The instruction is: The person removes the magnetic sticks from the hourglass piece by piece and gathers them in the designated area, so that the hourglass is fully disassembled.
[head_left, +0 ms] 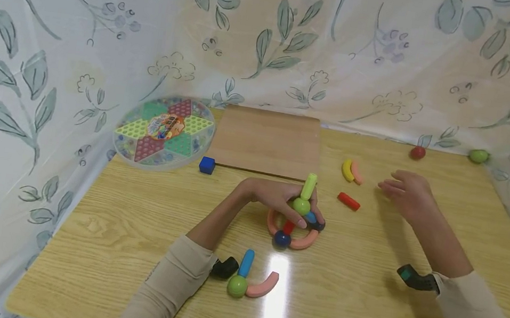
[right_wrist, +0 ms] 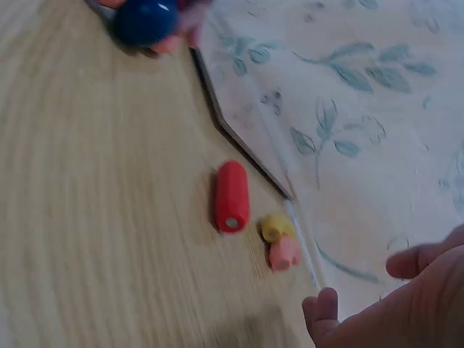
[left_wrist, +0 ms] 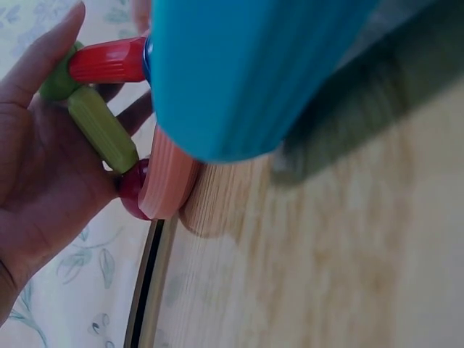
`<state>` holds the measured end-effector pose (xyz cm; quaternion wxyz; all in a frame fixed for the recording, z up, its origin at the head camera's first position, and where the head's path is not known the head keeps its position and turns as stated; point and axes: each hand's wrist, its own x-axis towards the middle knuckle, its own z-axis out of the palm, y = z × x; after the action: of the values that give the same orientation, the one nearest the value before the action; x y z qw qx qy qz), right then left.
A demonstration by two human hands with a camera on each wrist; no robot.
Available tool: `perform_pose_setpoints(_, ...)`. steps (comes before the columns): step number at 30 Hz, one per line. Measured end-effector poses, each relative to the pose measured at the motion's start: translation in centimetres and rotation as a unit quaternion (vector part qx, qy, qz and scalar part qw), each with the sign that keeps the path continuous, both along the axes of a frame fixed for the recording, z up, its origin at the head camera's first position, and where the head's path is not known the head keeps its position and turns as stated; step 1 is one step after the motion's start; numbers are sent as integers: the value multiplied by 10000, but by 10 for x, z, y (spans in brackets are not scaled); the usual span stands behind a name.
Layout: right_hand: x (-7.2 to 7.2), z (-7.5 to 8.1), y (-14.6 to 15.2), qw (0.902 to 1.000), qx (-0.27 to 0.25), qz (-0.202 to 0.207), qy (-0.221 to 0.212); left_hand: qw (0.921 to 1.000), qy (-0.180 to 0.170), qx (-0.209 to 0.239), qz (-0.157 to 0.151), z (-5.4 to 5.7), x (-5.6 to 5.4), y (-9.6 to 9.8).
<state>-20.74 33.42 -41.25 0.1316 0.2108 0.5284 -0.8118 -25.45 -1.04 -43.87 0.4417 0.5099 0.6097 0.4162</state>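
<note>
My left hand (head_left: 274, 193) holds a magnetic ball-and-stick structure (head_left: 304, 242) low over the wooden table, thumb and fingers around its green ball (head_left: 301, 206). A light green stick (head_left: 310, 186) points up from that ball. Below, curved pink sticks form a ring with a dark blue ball (head_left: 281, 239). In the left wrist view, a red stick (left_wrist: 109, 60) and a green stick (left_wrist: 103, 129) meet at the green ball, and a dark red ball (left_wrist: 133, 190) sits lower. My right hand (head_left: 407, 195) hovers over the table's right side, fingers loosely extended, holding nothing.
A loose red stick (head_left: 349, 201) lies between the hands, with yellow (head_left: 347, 170) and pink (head_left: 357, 173) curved sticks behind it. A green ball with two sticks (head_left: 237, 286) lies in front. A brown board (head_left: 269, 142), game board (head_left: 165, 132) and blue cube (head_left: 207, 165) are farther back.
</note>
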Motion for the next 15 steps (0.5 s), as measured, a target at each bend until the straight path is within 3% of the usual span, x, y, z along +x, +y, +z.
perform_pose_setpoints(2,4,-3,-11,9901,1219,446,536,10000,23,-2,-5,1,-1,0)
perform_pose_setpoints(5,4,-8,-20,9497,2877,786,958,10000,49,-10,-9,1,-2,1)
perform_pose_setpoints(7,1,-12,-20,9103,3908,933,992,10000,70,-26,8,0,-3,0)
perform_pose_setpoints(9,-6,-17,-13,8784,4565,998,1004,9999,74,-61,36,-1,-4,0)
perform_pose_setpoints(15,-41,-37,26,7721,6144,1017,1269,9999,46,-149,37,-3,-6,-3)
